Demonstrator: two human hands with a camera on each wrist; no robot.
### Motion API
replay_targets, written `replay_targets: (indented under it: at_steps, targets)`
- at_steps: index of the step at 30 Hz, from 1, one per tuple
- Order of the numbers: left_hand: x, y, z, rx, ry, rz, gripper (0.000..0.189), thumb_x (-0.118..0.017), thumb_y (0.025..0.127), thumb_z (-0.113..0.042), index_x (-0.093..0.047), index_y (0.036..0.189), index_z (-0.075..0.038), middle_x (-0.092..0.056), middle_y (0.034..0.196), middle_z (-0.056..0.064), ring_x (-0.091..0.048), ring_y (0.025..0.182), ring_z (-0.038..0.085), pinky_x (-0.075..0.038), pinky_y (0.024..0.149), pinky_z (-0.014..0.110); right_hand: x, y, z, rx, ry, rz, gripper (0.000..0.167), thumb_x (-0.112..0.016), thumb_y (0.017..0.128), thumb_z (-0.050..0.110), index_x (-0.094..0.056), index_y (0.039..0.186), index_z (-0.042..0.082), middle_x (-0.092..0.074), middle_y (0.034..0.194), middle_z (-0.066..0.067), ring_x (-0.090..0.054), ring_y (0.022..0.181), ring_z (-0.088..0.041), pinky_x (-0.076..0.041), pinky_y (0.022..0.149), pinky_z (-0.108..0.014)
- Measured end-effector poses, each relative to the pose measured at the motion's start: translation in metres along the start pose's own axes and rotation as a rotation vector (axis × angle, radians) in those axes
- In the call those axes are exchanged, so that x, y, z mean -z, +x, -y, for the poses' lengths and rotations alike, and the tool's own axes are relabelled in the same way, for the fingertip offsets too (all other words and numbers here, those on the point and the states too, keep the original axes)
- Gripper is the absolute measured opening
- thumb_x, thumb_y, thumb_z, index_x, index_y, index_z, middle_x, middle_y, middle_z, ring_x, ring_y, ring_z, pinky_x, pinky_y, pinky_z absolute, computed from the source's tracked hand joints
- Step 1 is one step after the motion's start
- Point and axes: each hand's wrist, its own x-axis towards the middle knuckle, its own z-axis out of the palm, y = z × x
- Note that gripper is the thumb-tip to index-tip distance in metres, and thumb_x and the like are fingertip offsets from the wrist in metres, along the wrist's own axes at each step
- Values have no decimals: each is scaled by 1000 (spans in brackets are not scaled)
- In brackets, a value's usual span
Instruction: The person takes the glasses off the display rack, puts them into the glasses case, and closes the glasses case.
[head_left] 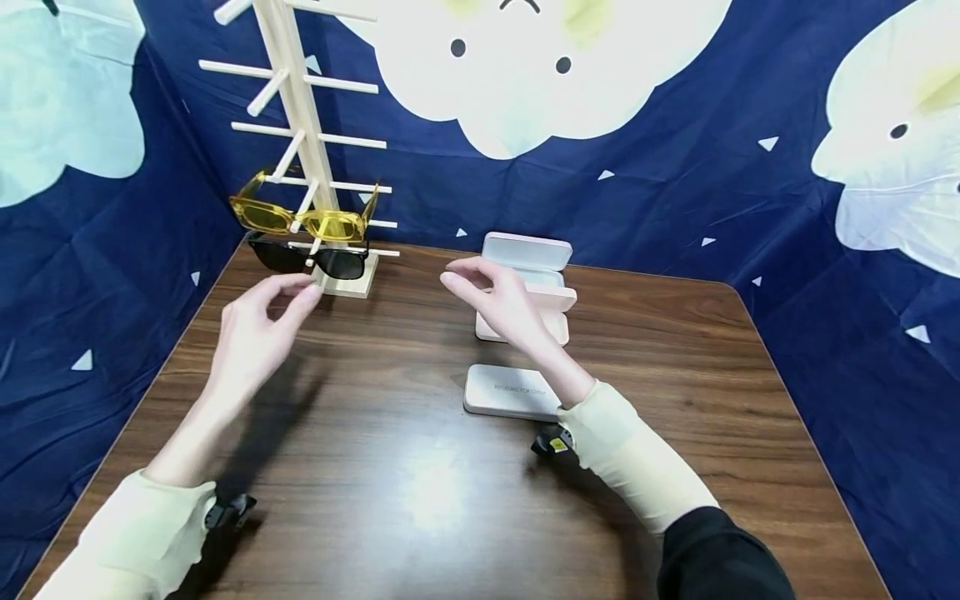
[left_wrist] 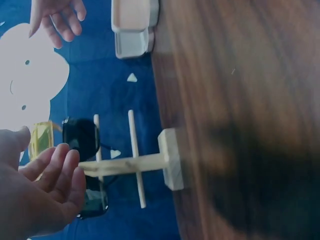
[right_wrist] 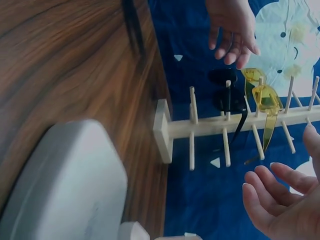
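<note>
My left hand (head_left: 255,333) hovers just in front of the wooden display rack (head_left: 300,108), thumb and fingers loosely curved and apart, holding nothing. Closest to it are black sunglasses (head_left: 343,264) hung low on the rack's pegs. Right above those sit yellow-framed glasses (head_left: 335,226). Over the table to the right, my right hand (head_left: 504,302) is also bare, with relaxed fingers pointing toward the rack. It partly covers open glasses cases (head_left: 527,250) behind it. Below its wrist lies a closed white glasses case (head_left: 498,392) with printing on the lid.
The brown wooden table (head_left: 360,433) has its back edge against a dark blue cloth (head_left: 645,208) with cloud faces. Bare pegs (head_left: 348,142) stick out from the rack above the glasses. A small black device (head_left: 551,442) is strapped at each wrist.
</note>
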Motion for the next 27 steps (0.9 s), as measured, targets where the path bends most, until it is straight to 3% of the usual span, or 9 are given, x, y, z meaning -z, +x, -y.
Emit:
replay_targets:
  at_steps: [4, 7, 10, 13, 18, 23, 27]
  targets:
    - [12, 12, 2, 39, 2, -52, 35, -65, 100, -46, -75, 119, -18, -66, 91, -31, -55, 82, -15, -37, 72, 10, -7, 11, 9, 16, 78, 2, 34, -67, 99, 37, -73, 122, 14, -76, 116, -3, -71, 105, -17, -59, 91, -35]
    - [22, 23, 4, 86, -17, -85, 37, -65, 99, -49, -75, 117, -18, -58, 81, -43, -56, 79, -16, -36, 69, 11, -12, 20, 15, 17, 134, 11, 32, -67, 100, 33, -72, 122, 11, -76, 113, -8, -72, 103, -25, -61, 88, -37]
    - [31, 33, 6, 145, -53, -119, 32, -65, 98, -50, -75, 110, -22, -61, 76, -40, -59, 73, -17, -38, 65, 11, -16, 27, 21, -2, 176, 19, 32, -66, 101, 31, -72, 122, 8, -76, 113, -11, -73, 103, -28, -61, 89, -39]
    - [39, 43, 9, 202, -80, -161, 23, -65, 98, -50, -74, 102, -30, -64, 73, -37, -61, 69, -17, -40, 63, 10, -20, 33, 27, -34, 208, 29, 34, -66, 101, 31, -71, 124, 7, -76, 113, -12, -74, 100, -24, -61, 90, -40]
    - [51, 61, 14, 281, -110, -201, 20, -62, 100, -50, -71, 97, -32, -63, 72, -37, -61, 65, -15, -43, 61, 6, -27, 45, 35, -76, 259, 32, 36, -66, 101, 34, -71, 123, 7, -76, 108, -13, -74, 92, -14, -62, 91, -38]
    - [61, 75, 17, 336, -135, -179, 24, -58, 102, -50, -69, 100, -28, -62, 70, -36, -61, 63, -14, -46, 60, 3, -37, 58, 39, -125, 285, 32, 38, -66, 100, 39, -72, 120, 7, -76, 110, -14, -75, 93, -16, -63, 85, -30]
    - [65, 87, 20, 353, -174, -131, 23, -57, 103, -49, -68, 98, -29, -63, 67, -36, -62, 61, -14, -49, 58, 4, -45, 67, 41, -151, 328, 27, 39, -67, 100, 39, -72, 118, 6, -76, 110, -16, -75, 93, -20, -63, 88, -37]
